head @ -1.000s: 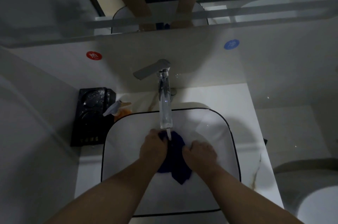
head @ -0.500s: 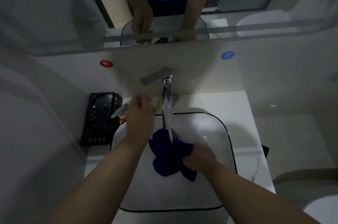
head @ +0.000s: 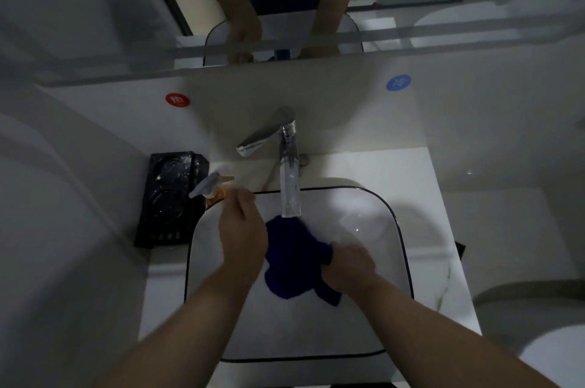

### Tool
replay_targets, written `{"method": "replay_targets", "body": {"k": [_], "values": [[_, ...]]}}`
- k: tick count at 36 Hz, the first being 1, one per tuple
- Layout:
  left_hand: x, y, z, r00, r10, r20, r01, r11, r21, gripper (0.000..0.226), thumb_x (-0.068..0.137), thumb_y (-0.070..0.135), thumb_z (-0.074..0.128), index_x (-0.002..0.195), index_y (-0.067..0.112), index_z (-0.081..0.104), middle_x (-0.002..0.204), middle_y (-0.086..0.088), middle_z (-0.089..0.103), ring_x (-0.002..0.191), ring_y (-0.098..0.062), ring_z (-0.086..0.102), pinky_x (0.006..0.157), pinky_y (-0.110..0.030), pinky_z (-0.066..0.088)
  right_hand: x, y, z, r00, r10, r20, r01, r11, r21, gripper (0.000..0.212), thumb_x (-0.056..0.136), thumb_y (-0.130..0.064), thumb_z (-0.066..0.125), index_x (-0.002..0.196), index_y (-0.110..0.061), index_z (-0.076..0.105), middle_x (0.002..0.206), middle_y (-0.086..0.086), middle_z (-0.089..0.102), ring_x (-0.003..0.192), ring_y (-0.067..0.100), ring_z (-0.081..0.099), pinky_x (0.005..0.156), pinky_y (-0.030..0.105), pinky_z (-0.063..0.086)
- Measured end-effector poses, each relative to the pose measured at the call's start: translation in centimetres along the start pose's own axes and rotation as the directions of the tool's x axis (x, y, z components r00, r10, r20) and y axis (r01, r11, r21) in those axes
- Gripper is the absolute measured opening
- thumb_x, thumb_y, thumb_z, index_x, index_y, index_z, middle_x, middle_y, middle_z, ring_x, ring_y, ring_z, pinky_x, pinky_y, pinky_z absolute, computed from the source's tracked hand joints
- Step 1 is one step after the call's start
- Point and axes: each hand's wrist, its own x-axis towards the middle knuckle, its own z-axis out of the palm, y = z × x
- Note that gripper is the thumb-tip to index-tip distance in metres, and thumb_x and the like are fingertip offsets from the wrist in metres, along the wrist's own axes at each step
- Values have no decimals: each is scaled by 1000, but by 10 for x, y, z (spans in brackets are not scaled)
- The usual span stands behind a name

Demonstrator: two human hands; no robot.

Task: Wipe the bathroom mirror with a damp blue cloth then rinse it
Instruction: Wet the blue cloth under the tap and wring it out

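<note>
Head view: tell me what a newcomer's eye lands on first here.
The dark blue cloth stands out most, bunched in the white basin just below the chrome tap, gripped by the right hand. The left hand is at its left edge. On the wall sit a red sticker and a blue sticker.

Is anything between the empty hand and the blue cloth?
Nothing visible. The left hand hangs over the sink right beside the blue cloth, which the right hand grips.

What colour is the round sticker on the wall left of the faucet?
Red, with a pale mark; the red sticker shows in the head view.
</note>
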Motion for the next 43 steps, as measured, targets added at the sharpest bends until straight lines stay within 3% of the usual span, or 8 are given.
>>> {"method": "replay_targets", "body": {"k": [5, 8, 11, 19, 27, 33, 40, 43], "values": [[-33, -104, 23, 778, 250, 576, -561, 688, 459, 61, 86, 28, 57, 147, 23, 57, 153, -7, 56, 139, -32, 54, 115, -55, 48, -1, -5, -1, 995, -44, 91, 50, 997, -56, 36, 93, -42, 54, 122, -30, 69, 120, -1, 75, 118, 29, 70, 105, 32, 48], [-34, -117, 34, 584, 56, 810, -748, 423, 511, 115, 72, 68, 77, 167, 37, 18, 173, -3, 28, 158, -40, 26, 125, -64, 28, 0, -6, -8, 987, -34, 155, 38, 999, -18, 34, 97, -40, 52, 124, -26, 68, 124, 0, 75, 122, 26, 68, 106, 30, 43], [-24, -114, 39, 650, 33, 759, -731, 301, 612, 127, 63, 82, 75, 166, 39, 14, 160, -5, 45, 139, -37, 48, 109, -54, 44, -1, -10, -27, 966, 7, 259, -37, 993, 113, 32, 104, -31, 55, 130, -16, 65, 132, 8, 70, 129, 27, 62, 109, 30, 40], [-28, -115, 11, 710, 200, 675, -690, 389, 611, 60, 54, 80, 59, 82, 29, 73, 77, -2, 63, 75, -30, 66, 69, -39, 43, -9, -4, -44, 944, 148, 296, -312, 699, 644, 19, 93, -8, 56, 104, 0, 69, 97, 30, 75, 80, 35, 68, 68, 43, 52], [-43, -84, -18, 575, -130, 808, -122, 963, 241, 28, 85, 40, 87, 104, 31, 69, 84, 2, 79, 69, -5, 73, 60, -25, 56, -34, -20, -63, 956, 175, 234, -274, 265, 924, 31, 92, 3, 45, 116, -4, 62, 102, 24, 71, 89, 41, 68, 65, 46, 57], [-46, -67, -21, 565, -229, 793, 83, 972, 222, 92, 74, 53, 93, 147, 46, 36, 133, 16, 67, 118, -8, 68, 104, -32, 55, -33, -34, -82, 939, 284, 194, -252, 184, 950, 53, 71, -10, 56, 121, -13, 74, 103, 29, 75, 92, 45, 74, 74, 55, 65], [-56, -64, -26, 635, -140, 760, -351, 824, 445, 53, 59, 79, 83, 102, 60, 61, 104, 15, 71, 96, -6, 68, 89, -37, 62, -47, -45, -96, 926, 287, 246, -273, 59, 960, 42, 91, 6, 44, 127, -1, 66, 107, 24, 74, 94, 39, 71, 68, 41, 61], [-60, -68, -28, 685, -86, 723, -196, 935, 297, 85, 58, 64, 95, 131, 54, 51, 118, 16, 70, 107, 1, 68, 96, -32, 60, -57, -48, -101, 915, 285, 287, -289, -34, 957, 43, 92, 8, 41, 126, 1, 65, 113, 25, 72, 97, 41, 70, 75, 46, 61]]}}
